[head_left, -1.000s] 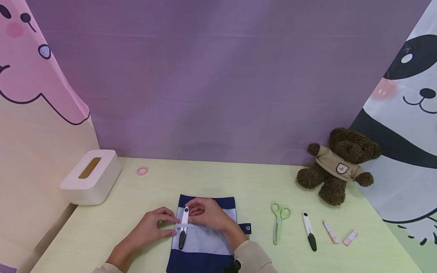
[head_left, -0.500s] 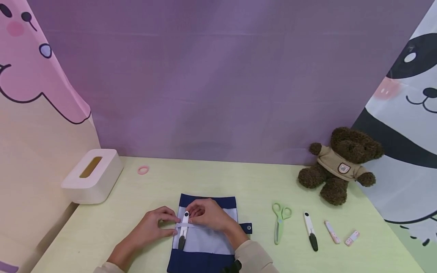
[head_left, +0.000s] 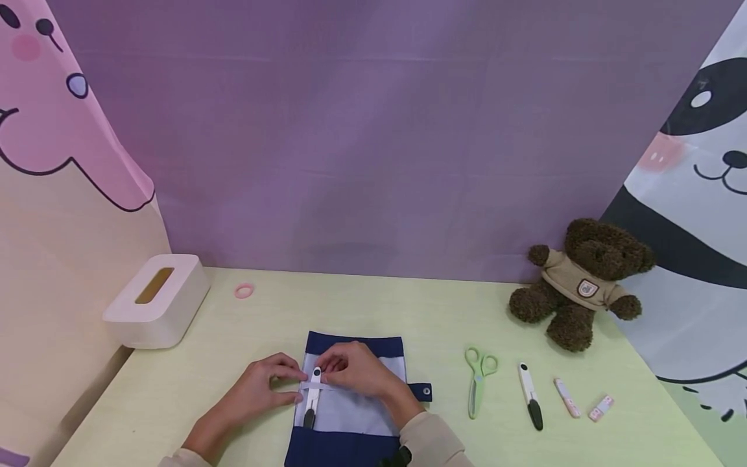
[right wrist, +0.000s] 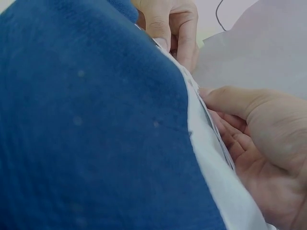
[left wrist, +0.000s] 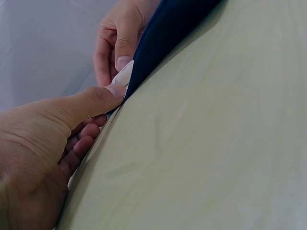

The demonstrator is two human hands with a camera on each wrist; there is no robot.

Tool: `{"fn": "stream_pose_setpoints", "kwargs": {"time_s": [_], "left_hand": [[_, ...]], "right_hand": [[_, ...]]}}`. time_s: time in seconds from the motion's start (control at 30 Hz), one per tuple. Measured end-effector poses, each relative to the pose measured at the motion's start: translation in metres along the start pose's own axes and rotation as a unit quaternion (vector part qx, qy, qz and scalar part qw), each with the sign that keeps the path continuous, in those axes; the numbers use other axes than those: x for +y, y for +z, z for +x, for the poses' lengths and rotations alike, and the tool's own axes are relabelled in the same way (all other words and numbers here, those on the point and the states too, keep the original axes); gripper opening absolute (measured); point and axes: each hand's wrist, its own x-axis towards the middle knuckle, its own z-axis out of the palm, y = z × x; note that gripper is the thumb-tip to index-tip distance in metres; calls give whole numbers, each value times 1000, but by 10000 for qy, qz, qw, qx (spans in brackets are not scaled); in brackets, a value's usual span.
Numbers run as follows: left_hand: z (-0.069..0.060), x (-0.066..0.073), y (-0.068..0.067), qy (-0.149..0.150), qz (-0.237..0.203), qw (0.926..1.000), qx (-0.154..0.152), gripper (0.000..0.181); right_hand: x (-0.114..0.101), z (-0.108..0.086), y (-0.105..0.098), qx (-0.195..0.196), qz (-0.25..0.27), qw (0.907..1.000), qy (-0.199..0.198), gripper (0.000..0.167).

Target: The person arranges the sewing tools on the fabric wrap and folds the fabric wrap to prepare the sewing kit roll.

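Note:
A navy and pale lilac fabric case (head_left: 366,415) lies unfolded on the table, with a thin elastic strap across it. Under that strap runs a slim white tool (head_left: 315,385) with a black dot at its upper end; its dark lower end is partly tucked into the navy pocket. My right hand (head_left: 357,370) holds the tool's upper end with thumb and fingers. My left hand (head_left: 265,384) pinches the case's left edge beside the strap; in the left wrist view its thumb (left wrist: 108,96) presses on that edge. In the right wrist view, navy cloth hides the tool.
Right of the case lie green scissors (head_left: 478,379), a second white-and-black tool (head_left: 530,397), a pink-and-white stick (head_left: 567,397) and a small pink-and-white block (head_left: 601,408). Behind are a teddy bear (head_left: 574,285), a pink ring (head_left: 244,290) and a white tissue box (head_left: 157,301).
The slim white tool has slid down under the strap, its dark end passing into the navy pocket. My right hand has moved slightly down with it. The left hand stays put.

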Motion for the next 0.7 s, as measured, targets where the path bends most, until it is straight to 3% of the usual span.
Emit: {"fn": "stream_pose_setpoints", "kwargs": {"time_s": [0.33,0.5,0.7], "left_hand": [[-1,-2,2,-143,40,9999,-37,23],[-2,-1,2,-20,51,10000,6,24],[-2,-2,3,33,39,10000,34,25]], "right_hand": [[-6,-7,-12,-60,-2,10000,-38,22],[-6,-25,-45,-2,93,10000,32,24],[3,-63,-99,429,65,9986,316,29]]}}
